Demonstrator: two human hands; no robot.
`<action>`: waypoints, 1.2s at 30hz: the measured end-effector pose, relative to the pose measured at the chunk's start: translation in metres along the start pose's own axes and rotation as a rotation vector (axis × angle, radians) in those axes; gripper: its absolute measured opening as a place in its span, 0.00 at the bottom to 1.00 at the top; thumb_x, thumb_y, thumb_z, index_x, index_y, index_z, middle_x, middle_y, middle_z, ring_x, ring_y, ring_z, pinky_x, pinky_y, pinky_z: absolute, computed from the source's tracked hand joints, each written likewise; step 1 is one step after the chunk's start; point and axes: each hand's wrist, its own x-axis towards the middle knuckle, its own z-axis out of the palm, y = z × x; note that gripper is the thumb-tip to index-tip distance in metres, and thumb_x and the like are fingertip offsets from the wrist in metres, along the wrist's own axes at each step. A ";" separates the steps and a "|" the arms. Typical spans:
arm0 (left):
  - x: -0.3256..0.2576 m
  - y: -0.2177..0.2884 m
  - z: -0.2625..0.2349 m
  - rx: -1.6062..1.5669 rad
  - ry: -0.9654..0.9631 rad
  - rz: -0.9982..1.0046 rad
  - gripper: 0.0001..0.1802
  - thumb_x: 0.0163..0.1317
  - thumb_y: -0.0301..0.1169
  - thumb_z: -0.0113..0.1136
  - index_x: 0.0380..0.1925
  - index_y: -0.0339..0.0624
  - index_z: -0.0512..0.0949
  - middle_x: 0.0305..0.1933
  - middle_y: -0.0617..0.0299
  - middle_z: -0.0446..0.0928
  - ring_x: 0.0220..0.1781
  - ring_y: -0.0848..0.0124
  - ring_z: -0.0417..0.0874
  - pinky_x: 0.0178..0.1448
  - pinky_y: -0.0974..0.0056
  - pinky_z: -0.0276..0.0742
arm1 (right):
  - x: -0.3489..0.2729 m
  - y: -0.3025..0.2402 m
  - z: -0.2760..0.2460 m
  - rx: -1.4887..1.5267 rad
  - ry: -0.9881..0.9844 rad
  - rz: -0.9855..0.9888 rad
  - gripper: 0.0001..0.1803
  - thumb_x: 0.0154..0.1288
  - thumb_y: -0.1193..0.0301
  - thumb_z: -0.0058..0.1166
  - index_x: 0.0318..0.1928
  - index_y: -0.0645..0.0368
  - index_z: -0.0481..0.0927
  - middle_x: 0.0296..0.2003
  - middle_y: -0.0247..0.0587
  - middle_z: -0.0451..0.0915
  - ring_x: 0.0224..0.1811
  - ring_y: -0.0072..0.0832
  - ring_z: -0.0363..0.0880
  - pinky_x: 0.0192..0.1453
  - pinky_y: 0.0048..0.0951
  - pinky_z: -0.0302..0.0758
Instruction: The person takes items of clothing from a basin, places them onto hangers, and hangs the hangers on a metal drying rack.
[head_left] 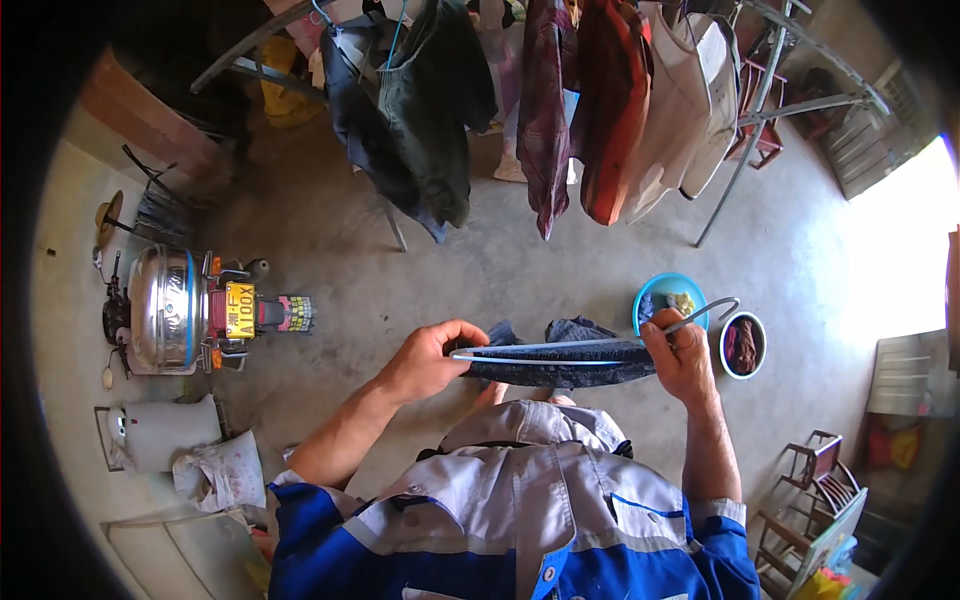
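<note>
In front of my waist, a pair of dark trousers (560,378) is stretched sideways between my hands, with parts of the legs showing beyond the waistband. A pale clothes hanger (570,346) lies along the waistband, its hook (728,303) sticking out on the right. My left hand (425,360) is closed on the trousers at the left end, by the hanger's tip. At the other end my right hand (680,358) is closed around the hanger near the hook, with the edge of the trousers against its fingers.
Beyond my hands, several garments (610,110) hang from a metal drying rack (765,85). On the floor at right stand a blue basin (672,280) and a white bucket (762,350), both holding cloth. A motorbike (215,310) is at left, near sacks (220,470); wooden chairs (810,490) stand lower right.
</note>
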 end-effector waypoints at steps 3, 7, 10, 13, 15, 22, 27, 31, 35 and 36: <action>-0.005 0.009 0.002 0.164 -0.072 0.035 0.19 0.57 0.17 0.54 0.50 0.38 0.79 0.45 0.66 0.81 0.47 0.78 0.80 0.53 0.71 0.76 | 0.002 0.003 -0.008 -0.008 0.000 -0.008 0.11 0.69 0.74 0.53 0.29 0.66 0.78 0.26 0.35 0.76 0.25 0.24 0.72 0.31 0.30 0.67; -0.003 0.016 0.003 0.387 0.146 0.206 0.18 0.50 0.15 0.54 0.42 0.37 0.81 0.35 0.63 0.80 0.41 0.72 0.81 0.48 0.67 0.76 | 0.004 0.001 -0.016 -0.050 -0.024 -0.016 0.09 0.69 0.70 0.56 0.33 0.64 0.80 0.20 0.36 0.75 0.24 0.24 0.74 0.30 0.29 0.70; 0.004 0.007 -0.002 0.600 0.317 0.356 0.12 0.49 0.14 0.54 0.34 0.36 0.79 0.31 0.60 0.77 0.41 0.66 0.82 0.44 0.64 0.77 | 0.005 0.004 -0.012 0.000 -0.015 -0.070 0.10 0.69 0.70 0.57 0.33 0.64 0.80 0.20 0.35 0.74 0.23 0.23 0.73 0.29 0.29 0.69; 0.008 0.010 -0.005 0.904 0.458 0.529 0.08 0.50 0.15 0.56 0.31 0.35 0.76 0.31 0.57 0.78 0.38 0.63 0.83 0.41 0.62 0.78 | 0.004 0.002 -0.009 -0.032 -0.005 -0.080 0.10 0.69 0.70 0.58 0.33 0.64 0.80 0.20 0.35 0.74 0.22 0.22 0.72 0.28 0.28 0.68; 0.011 0.015 -0.008 0.668 0.472 0.441 0.09 0.51 0.15 0.57 0.33 0.36 0.76 0.32 0.57 0.79 0.36 0.67 0.83 0.40 0.64 0.78 | 0.003 0.002 -0.010 -0.057 0.025 -0.085 0.10 0.69 0.70 0.58 0.33 0.64 0.80 0.19 0.35 0.74 0.22 0.22 0.72 0.28 0.28 0.69; 0.015 0.027 -0.013 0.238 0.380 0.242 0.12 0.52 0.16 0.54 0.38 0.35 0.77 0.33 0.64 0.78 0.37 0.77 0.79 0.42 0.70 0.78 | 0.009 0.000 -0.008 -0.136 0.026 -0.080 0.10 0.67 0.71 0.60 0.31 0.65 0.79 0.18 0.39 0.75 0.20 0.26 0.74 0.27 0.30 0.70; 0.014 0.031 0.005 0.263 0.360 0.259 0.11 0.53 0.16 0.54 0.37 0.35 0.77 0.34 0.62 0.79 0.37 0.76 0.79 0.43 0.70 0.78 | 0.007 -0.010 0.006 -0.177 -0.006 -0.115 0.10 0.65 0.72 0.61 0.29 0.65 0.78 0.20 0.44 0.78 0.22 0.35 0.79 0.28 0.34 0.73; 0.013 0.024 0.013 0.400 0.416 0.438 0.11 0.53 0.15 0.53 0.36 0.34 0.77 0.35 0.60 0.78 0.37 0.72 0.81 0.43 0.67 0.78 | 0.012 -0.019 0.018 -0.188 -0.032 -0.222 0.09 0.65 0.73 0.62 0.30 0.65 0.78 0.26 0.46 0.79 0.25 0.42 0.81 0.29 0.37 0.74; 0.014 0.017 0.016 0.563 0.430 0.593 0.11 0.52 0.14 0.54 0.35 0.35 0.77 0.34 0.58 0.77 0.36 0.68 0.81 0.42 0.65 0.78 | 0.016 -0.020 0.021 -0.164 0.033 -0.218 0.09 0.63 0.72 0.63 0.30 0.64 0.79 0.26 0.45 0.79 0.25 0.41 0.80 0.28 0.37 0.74; 0.013 0.014 0.016 0.598 0.425 0.632 0.11 0.51 0.14 0.55 0.35 0.36 0.77 0.36 0.58 0.77 0.37 0.66 0.80 0.43 0.65 0.78 | 0.017 -0.021 0.020 -0.151 0.046 -0.291 0.09 0.63 0.73 0.63 0.30 0.64 0.79 0.26 0.45 0.79 0.25 0.41 0.80 0.29 0.37 0.75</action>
